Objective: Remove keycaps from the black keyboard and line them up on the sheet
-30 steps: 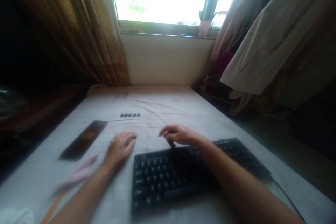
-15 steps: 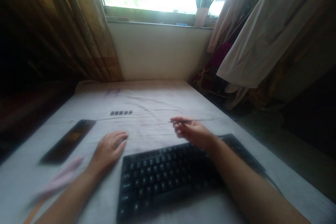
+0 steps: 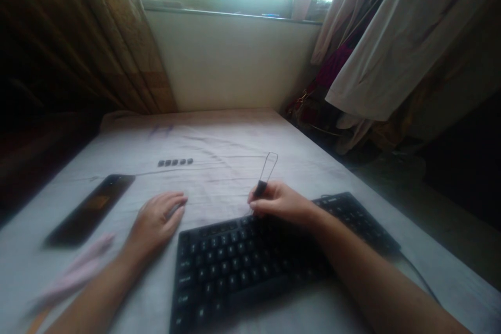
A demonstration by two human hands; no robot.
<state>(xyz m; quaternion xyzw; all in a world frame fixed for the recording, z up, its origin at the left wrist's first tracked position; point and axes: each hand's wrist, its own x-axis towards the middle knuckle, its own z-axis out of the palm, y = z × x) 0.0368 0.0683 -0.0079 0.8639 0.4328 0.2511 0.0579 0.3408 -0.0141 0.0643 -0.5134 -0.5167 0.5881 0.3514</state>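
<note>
My right hand point(image 3: 279, 201) is closed around a wire keycap puller point(image 3: 261, 187) with a dark handle. One wire loop points up and away; the lower end reaches down by the top edge of a black keyboard point(image 3: 230, 266). Whether it touches a key I cannot tell. To the left of the keyboard my left hand point(image 3: 156, 219) rests on the cloth with its fingers curled toward the thumb. Something greyish shows between them, too blurred to name. Several small dark keycaps point(image 3: 175, 162) sit in a row farther back on the cloth.
A dark phone point(image 3: 92, 209) lies on the white cloth point(image 3: 219, 188) at the left. Nearer to me is a blurred pink item point(image 3: 78, 274). The keyboard cable point(image 3: 420, 274) trails off right. Clothes point(image 3: 376, 78) hang at the right, and a window is behind.
My right hand has turned the keycap puller from lying level to standing upright, its lower end now by the keyboard. My left hand keeps its pose. The view has tilted slightly down.
</note>
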